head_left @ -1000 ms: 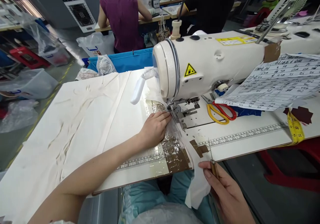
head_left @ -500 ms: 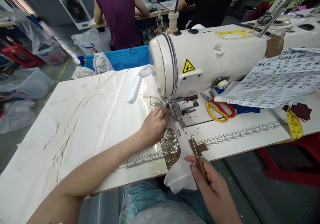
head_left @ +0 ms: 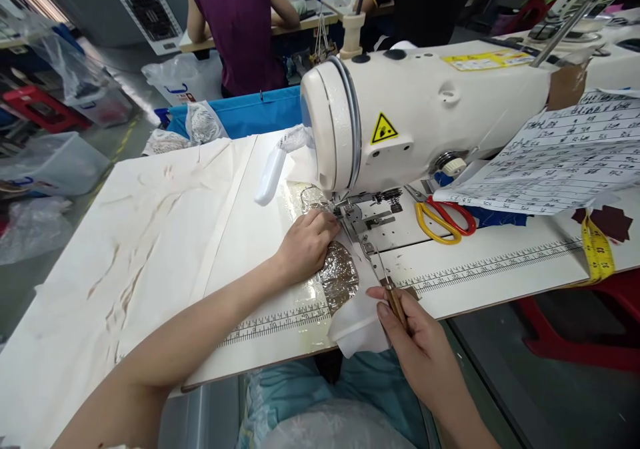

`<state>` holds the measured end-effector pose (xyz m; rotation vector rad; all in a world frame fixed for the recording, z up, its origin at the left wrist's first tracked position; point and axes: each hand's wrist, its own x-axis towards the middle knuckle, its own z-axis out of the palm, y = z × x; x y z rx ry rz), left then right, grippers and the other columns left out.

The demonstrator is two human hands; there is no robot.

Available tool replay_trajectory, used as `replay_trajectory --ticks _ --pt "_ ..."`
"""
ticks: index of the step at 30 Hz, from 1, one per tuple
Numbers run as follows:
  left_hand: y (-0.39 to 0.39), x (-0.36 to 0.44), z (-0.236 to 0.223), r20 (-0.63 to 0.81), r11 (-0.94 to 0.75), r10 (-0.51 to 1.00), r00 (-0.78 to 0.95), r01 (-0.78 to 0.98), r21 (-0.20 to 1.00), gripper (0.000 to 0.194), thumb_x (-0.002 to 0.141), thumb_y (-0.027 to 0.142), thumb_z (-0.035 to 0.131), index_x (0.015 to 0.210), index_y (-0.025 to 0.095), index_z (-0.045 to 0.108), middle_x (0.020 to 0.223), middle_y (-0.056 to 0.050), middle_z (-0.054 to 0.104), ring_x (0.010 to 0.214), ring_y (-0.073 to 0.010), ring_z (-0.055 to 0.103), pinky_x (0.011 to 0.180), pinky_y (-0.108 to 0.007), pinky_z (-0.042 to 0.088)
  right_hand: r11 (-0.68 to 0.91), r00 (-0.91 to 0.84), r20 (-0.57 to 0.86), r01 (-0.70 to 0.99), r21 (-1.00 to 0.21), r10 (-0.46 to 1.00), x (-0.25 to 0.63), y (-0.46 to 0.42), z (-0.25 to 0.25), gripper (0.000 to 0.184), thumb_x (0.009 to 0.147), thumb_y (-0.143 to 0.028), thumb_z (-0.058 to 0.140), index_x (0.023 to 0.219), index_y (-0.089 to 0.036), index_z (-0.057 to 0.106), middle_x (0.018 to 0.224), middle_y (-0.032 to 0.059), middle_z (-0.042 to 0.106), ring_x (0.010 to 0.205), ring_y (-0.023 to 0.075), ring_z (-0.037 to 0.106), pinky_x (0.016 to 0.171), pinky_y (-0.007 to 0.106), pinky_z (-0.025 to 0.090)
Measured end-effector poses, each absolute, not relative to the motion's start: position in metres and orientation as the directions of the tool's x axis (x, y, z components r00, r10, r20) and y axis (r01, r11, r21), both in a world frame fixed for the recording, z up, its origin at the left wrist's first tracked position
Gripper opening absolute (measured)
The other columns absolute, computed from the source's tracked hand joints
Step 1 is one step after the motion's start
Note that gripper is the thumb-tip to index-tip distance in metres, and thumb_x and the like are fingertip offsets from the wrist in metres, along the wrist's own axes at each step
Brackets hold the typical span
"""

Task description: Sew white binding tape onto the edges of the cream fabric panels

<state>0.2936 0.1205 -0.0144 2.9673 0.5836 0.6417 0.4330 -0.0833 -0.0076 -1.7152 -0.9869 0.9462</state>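
Note:
My left hand [head_left: 310,245] lies just in front of the sewing machine's presser foot [head_left: 343,203], its bunched fingers closed on the edge of a piece of white fabric [head_left: 361,325]. The fabric runs from the needle area down over the table's front edge. In my right hand [head_left: 420,339] is an awl with a wooden handle [head_left: 396,305], its thin metal shaft pointing up toward the metal guide beside the fabric. The right fingers are close to the fabric's right edge; I cannot tell if they touch it. A shiny brown patch under clear tape [head_left: 339,272] shows beneath the left wrist.
The sewing machine head [head_left: 425,115] overhangs the work. To its right lie scissors [head_left: 443,221], a handwritten sheet [head_left: 575,159] and a yellow tape measure [head_left: 597,249]. A ruler strip [head_left: 280,320] runs along the front. Behind, a blue cloth bin [head_left: 240,112] and two people sit.
The white fabric has moved forward, away from me, toward the needle. My right hand and the awl have risen slightly with it, while my left hand has shifted only a little forward.

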Motion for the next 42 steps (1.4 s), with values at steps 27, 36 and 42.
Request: replay_trajectory --ticks 27,36,42 --pt "0.12 0.29 -0.013 0.332 -0.94 0.332 0.883 0.337 0.042 0.03 0.093 0.013 0.042 0.117 0.011 0.059 0.113 -0.014 0.061 0.103 -0.0265 0.057 0.081 -0.04 0.051 -0.216 0.333 -0.071 0.421 -0.881 0.94 0.438 -0.03 0.003 0.04 0.092 -0.046 0.043 0.108 -0.017 0.066 0.077 0.0038 0.07 0.056 0.0164 0.056 0.054 0.027 0.047" --pt "0.115 0.295 -0.014 0.294 -0.904 0.405 0.866 0.428 -0.014 0.036 0.095 0.016 0.036 0.119 0.006 0.062 0.116 -0.015 0.06 0.102 -0.0271 0.055 0.081 -0.039 0.05 -0.015 0.253 0.17 0.595 -0.804 0.952 0.434 -0.035 -0.001 0.031 0.098 -0.036 0.043 0.11 -0.018 0.065 0.089 0.006 0.075 0.071 0.0179 0.071 0.056 0.024 0.051" --pt "0.117 0.301 -0.007 0.237 -0.9 0.436 0.868 0.429 0.082 0.032 0.094 0.023 0.045 0.113 0.005 0.064 0.113 -0.016 0.061 0.101 -0.0258 0.056 0.083 -0.036 0.052 0.265 0.091 0.468 0.722 -0.639 0.879 0.424 -0.032 0.013 0.024 0.098 -0.02 0.046 0.117 -0.018 0.06 0.099 0.0065 0.075 0.078 0.0152 0.072 0.059 0.02 0.052"
